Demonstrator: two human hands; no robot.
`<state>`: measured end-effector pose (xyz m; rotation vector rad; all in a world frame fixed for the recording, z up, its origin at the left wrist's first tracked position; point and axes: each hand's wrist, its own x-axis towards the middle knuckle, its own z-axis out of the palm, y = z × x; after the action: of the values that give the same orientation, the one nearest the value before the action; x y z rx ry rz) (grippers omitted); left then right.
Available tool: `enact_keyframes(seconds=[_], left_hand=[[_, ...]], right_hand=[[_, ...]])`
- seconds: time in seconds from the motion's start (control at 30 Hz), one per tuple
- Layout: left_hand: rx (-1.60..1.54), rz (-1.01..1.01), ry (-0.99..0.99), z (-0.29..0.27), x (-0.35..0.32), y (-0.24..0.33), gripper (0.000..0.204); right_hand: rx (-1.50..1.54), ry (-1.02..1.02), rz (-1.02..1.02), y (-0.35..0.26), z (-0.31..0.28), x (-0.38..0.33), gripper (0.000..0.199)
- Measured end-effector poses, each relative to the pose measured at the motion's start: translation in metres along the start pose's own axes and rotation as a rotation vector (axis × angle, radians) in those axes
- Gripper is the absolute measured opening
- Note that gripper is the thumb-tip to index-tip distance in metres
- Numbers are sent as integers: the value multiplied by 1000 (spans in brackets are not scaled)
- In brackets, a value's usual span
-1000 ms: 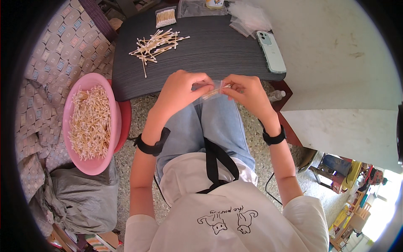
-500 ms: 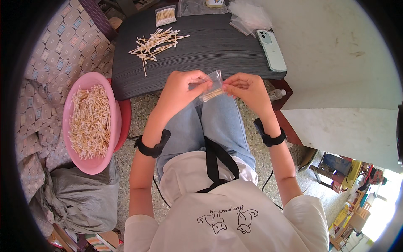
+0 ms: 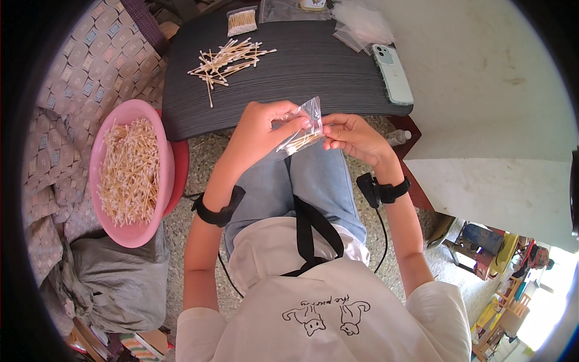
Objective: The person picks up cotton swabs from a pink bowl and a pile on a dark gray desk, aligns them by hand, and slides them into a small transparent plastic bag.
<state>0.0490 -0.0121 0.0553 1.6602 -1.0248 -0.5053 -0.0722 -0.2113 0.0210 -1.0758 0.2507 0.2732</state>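
Between my hands, above my lap, is a small clear plastic bag (image 3: pixel 315 111) with several cotton swabs (image 3: pixel 300 143) inside. My left hand (image 3: pixel 268 128) pinches the bag's left side between thumb and fingers. At the bag's right edge, my right hand (image 3: pixel 354 136) has thumb and fingers closed on the plastic. Farther off on the dark table lies a loose pile of cotton swabs (image 3: pixel 228 62). Behind that pile sits a packed bag of swabs (image 3: pixel 242 22). To my left, a pink basin (image 3: pixel 164 154) holds a heap of swabs (image 3: pixel 128 172).
A pale green phone (image 3: pixel 395 84) lies at the right edge of the dark table (image 3: pixel 301 72). Clear empty bags (image 3: pixel 360 24) are stacked behind it. A bottle (image 3: pixel 398 137) stands below the table's right side, beside a white wall (image 3: pixel 476 108). Grey cloth (image 3: pixel 123 280) lies below the basin.
My right hand has turned and dropped slightly, its grip shifting along the bag's right edge. The bag has tilted and shows more of its clear plastic. My left hand keeps its pinch.
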Motion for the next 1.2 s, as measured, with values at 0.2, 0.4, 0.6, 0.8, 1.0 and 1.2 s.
enact_keyframes(seconds=[0.2, 0.4, 0.6, 0.8, 1.0, 1.2], left_hand=[[59, 14, -2, -3, -2, -1, 15], [67, 49, -7, -4, -3, -1, 14], [154, 108, 48, -9, -6, -2, 13], [141, 150, 67, -8, -8, -6, 12], [129, 107, 79, -8, -11, -5, 10], [100, 104, 84, -7, -11, -6, 10]], right_hand=[[108, -61, 52, 12, -5, 7, 26], [30, -33, 20, 4, 4, 6, 21], [-188, 36, 0, -22, 13, 2, 25], [-124, -43, 60, -18, 11, 8, 31], [-220, 0, -25, -9, 15, 15, 27], [-337, 16, -96, -5, 22, 21, 19]])
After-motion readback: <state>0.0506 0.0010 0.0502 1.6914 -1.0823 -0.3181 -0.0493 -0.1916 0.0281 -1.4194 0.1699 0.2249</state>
